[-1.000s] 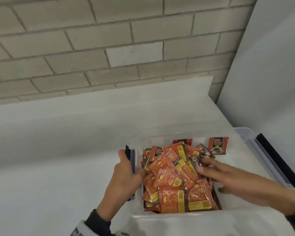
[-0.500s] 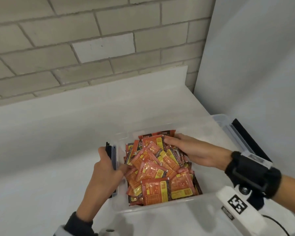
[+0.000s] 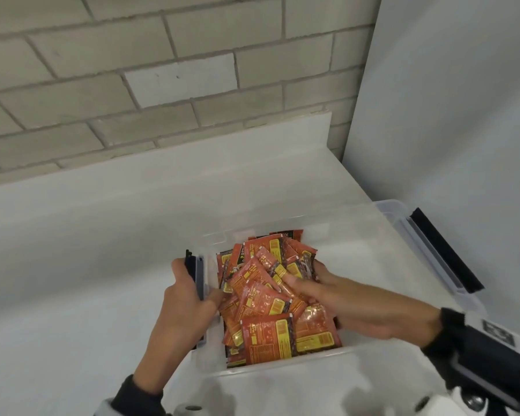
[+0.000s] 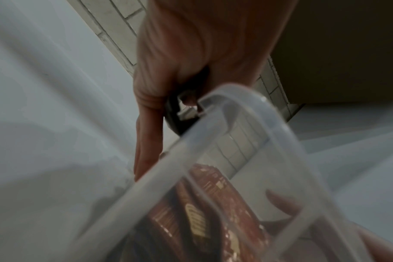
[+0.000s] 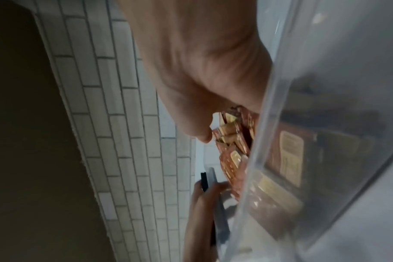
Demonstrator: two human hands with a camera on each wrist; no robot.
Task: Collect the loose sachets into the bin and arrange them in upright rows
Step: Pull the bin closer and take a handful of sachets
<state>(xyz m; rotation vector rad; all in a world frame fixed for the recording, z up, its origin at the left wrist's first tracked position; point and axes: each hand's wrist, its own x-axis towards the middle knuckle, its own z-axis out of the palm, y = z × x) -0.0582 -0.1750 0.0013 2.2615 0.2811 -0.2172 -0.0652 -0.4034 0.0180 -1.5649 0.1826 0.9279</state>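
Note:
A clear plastic bin (image 3: 282, 366) on the white table holds a loose heap of several red-orange sachets (image 3: 264, 307) in its left part. They lie flat and tilted, not upright. My left hand (image 3: 194, 282) grips the bin's left rim at its black latch (image 3: 189, 265), thumb inside the wall. My right hand (image 3: 302, 271) is inside the bin, thumb on top of the heap and fingers against its right side, pinching sachets. The left wrist view shows the left hand (image 4: 159, 99) on the rim (image 4: 247, 109). In the right wrist view the right hand's thumb (image 5: 204, 138) touches the sachets (image 5: 233, 138).
The right part of the bin's floor (image 3: 382, 265) is bare, and a second black latch (image 3: 445, 253) sits on its right rim. A brick wall (image 3: 162, 100) stands behind the table and a white panel (image 3: 448, 115) rises at the right.
My right hand reached to the far end of the heap, then drew back to its middle right and closed on sachets. The sachet standing apart at the far right is gone. The left hand kept its grip.

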